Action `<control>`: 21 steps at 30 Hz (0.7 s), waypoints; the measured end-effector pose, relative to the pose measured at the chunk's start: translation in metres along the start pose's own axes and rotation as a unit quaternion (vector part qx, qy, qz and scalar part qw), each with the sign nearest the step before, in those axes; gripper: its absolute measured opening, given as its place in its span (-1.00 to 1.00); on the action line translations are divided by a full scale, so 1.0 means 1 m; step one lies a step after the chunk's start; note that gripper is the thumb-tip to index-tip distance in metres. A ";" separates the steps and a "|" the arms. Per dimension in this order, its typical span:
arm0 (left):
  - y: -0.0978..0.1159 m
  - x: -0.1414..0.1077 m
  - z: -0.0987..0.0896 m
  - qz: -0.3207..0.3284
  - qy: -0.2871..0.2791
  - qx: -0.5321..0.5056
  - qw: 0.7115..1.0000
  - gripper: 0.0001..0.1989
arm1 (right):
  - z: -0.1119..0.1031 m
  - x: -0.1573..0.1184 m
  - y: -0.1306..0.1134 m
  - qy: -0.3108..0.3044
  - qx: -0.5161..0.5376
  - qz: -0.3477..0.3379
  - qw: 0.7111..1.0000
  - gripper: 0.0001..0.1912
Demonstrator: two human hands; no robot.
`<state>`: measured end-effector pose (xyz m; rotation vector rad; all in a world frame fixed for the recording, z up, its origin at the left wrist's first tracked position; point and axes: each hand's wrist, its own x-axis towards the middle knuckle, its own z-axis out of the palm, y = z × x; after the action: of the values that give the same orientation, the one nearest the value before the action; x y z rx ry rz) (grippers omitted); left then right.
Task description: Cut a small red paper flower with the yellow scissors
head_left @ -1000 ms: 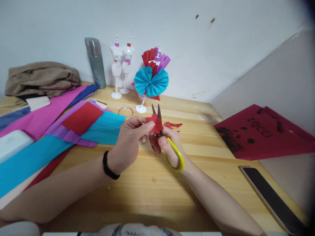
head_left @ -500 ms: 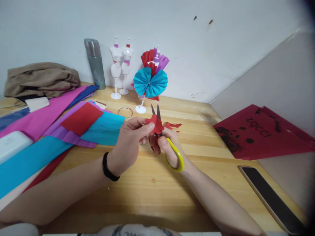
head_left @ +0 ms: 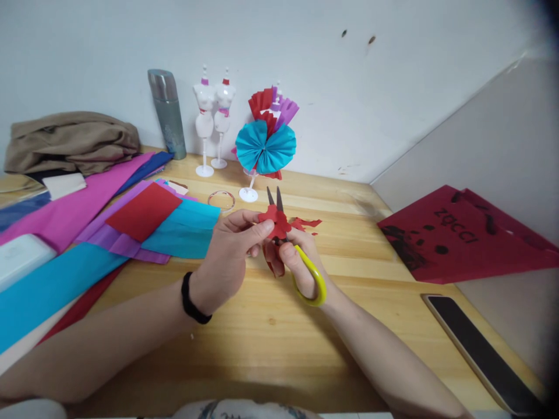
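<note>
My left hand [head_left: 236, 244] pinches a small red paper piece with a wavy, flower-like outline [head_left: 276, 223] between thumb and fingers. In my right hand [head_left: 301, 259] are scissors with yellow handles [head_left: 321, 285]. Their dark blades point away from me, slightly apart, and run behind the red piece with the tips showing above it. A thin red strip [head_left: 274, 269] hangs below, near the right fingers. Red paper scraps [head_left: 305, 224] lie on the wooden table just beyond my right hand.
Coloured paper sheets [head_left: 183, 227] cover the table's left side. At the back stand white mannequin forms [head_left: 204, 125], one dressed in a blue pleated paper piece [head_left: 265, 146], and a flask [head_left: 168, 116]. A red bag [head_left: 463, 238] and a phone [head_left: 480, 349] are on the right.
The scissors' blades are a little closer together. The red piece has shifted slightly, and more of the hanging red strip shows below it.
</note>
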<state>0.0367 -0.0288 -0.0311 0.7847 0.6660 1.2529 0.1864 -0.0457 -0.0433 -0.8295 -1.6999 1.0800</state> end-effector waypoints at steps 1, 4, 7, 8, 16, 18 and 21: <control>0.000 0.000 0.000 0.002 0.003 -0.001 1.000 -0.75 | 0.000 0.000 0.000 0.001 -0.001 -0.001 1.000 -0.44; 0.000 0.000 0.001 0.008 0.006 -0.004 1.000 -0.76 | 0.000 0.000 -0.001 0.000 -0.004 -0.009 1.000 -0.42; 0.000 0.000 0.000 0.002 0.006 -0.008 1.000 -0.74 | 0.001 0.000 -0.001 0.006 0.008 -0.012 1.000 -0.41; 0.000 0.000 0.000 -0.001 0.007 -0.008 1.000 -0.74 | 0.002 0.000 0.000 0.007 0.013 -0.012 1.000 -0.41; 0.004 0.002 -0.001 0.002 -0.005 0.009 1.000 -0.81 | 0.001 -0.002 0.005 0.015 0.010 -0.004 1.000 -0.41; 0.006 0.002 -0.001 0.006 -0.005 0.021 1.000 -0.82 | 0.001 -0.001 0.003 0.017 -0.005 0.002 1.000 -0.38; 0.007 0.003 -0.002 0.007 -0.004 0.026 1.000 -0.84 | 0.002 0.001 0.000 0.013 -0.020 0.013 1.000 -0.33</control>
<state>0.0315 -0.0249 -0.0263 0.8387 0.6886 1.2491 0.1846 -0.0456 -0.0430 -0.8902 -1.6982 1.0513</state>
